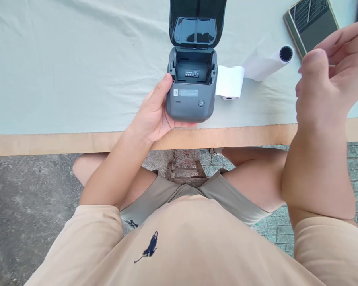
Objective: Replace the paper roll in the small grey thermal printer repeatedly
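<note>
My left hand [156, 107] grips a dark grey portable label printer [191, 109], thumb along its left side and fingers underneath. The printer's black lid [197, 29] stands up, and the paper bay [193, 65] inside shows no roll. A power button and a small label are on its front. To the right, my right hand [334, 71] is raised with its fingers curled in toward the thumb; whatever they may hold is hidden. Close beyond that hand lies a phone-like device [313, 28] with a dark reflective face.
Beside the printer is a small white paper roll [229, 81], partly unwound. A larger roll [265, 63] with a black core lies right of it. Pale cloth [77, 67] covers the table, whose bare wooden edge [62, 142] runs in front of my knees.
</note>
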Tool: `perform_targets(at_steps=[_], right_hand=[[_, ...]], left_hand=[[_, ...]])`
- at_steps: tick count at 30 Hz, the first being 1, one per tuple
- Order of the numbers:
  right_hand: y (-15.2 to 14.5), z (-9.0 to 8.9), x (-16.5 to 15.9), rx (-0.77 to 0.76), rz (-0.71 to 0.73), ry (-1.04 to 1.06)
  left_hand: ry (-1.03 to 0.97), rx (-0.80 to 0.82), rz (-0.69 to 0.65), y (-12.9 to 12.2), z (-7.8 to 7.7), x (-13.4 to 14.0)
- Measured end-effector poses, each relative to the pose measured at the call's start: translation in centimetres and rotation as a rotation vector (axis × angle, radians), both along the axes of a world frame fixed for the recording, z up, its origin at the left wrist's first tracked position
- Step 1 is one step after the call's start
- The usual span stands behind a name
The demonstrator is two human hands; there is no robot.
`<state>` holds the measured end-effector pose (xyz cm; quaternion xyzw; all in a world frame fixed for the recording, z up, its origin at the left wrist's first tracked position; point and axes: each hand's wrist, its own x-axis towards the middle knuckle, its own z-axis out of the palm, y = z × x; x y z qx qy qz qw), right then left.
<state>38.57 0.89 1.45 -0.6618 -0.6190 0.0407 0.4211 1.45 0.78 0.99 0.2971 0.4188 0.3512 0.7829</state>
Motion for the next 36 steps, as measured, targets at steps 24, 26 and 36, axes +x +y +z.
perform_targets(at_steps=[24, 26, 36], right_hand=[[0.0, 4.9, -7.8, -0.388, 0.226, 0.018], [-0.3, 6.0, -7.1, -0.302, 0.416, 0.162], [-0.1, 8.1, -12.6, -0.389, 0.670, -0.020]], left_hand=[[-0.038, 0.031, 0.046, -0.6, -0.6, -0.2], [-0.044, 0.030, 0.046, -0.5, -0.7, -0.2], [0.019, 0.127, 0.055, -1.1, -0.6, 0.9]])
